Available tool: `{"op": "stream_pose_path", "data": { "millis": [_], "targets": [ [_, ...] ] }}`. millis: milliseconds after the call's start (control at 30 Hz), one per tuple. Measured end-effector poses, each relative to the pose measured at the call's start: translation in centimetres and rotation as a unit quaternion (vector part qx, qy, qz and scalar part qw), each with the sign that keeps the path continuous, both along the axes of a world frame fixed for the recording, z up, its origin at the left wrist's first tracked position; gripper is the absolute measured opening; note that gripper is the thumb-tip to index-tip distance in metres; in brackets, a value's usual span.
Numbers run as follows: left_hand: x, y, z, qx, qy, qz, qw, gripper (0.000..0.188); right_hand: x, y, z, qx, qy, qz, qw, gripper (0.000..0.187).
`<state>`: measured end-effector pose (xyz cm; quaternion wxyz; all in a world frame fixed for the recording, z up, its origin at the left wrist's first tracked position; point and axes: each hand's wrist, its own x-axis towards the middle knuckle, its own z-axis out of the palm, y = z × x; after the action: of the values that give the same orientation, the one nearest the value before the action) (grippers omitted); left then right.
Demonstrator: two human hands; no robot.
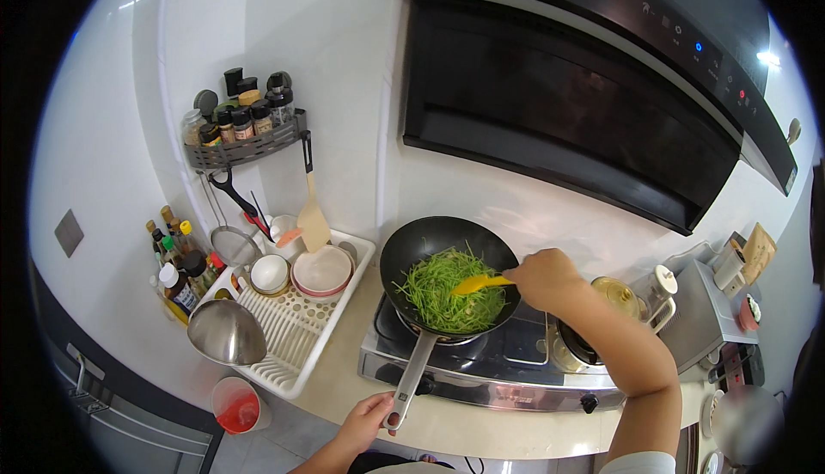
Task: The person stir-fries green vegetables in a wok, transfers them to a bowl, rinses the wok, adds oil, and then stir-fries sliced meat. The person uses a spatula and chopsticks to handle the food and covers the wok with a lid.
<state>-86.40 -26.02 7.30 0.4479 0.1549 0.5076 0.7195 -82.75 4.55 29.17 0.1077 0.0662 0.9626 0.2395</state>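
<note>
A black wok [404,244] with a long grey handle sits over the left burner of the gas stove. Thin green vegetable shreds [443,281] are heaped inside it. My left hand [365,420] is closed round the end of the wok handle [414,379]. From the right, my right hand [546,281] reaches over the wok's rim, closed on a yellow spatula [478,284]. The spatula's blade rests among the green shreds; its handle is mostly hidden in my fist.
A white dish rack [302,362] with bowls and a metal bowl [227,333] stands left of the stove [516,388]. Spice jars fill a corner shelf [249,149]; bottles [178,278] cluster below. A black range hood [567,87] overhangs. A glass pot [571,354] is on the right.
</note>
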Motion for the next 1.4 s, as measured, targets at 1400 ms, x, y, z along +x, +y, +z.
{"op": "stream_pose_path", "data": {
  "millis": [1400],
  "targets": [
    [-0.3, -0.2, 0.1, -0.019, 0.005, -0.009, 1.0, 0.036, -7.8, 4.1, -6.2, -0.057, 0.07, -0.052, 0.995, 0.036]
  ]
}}
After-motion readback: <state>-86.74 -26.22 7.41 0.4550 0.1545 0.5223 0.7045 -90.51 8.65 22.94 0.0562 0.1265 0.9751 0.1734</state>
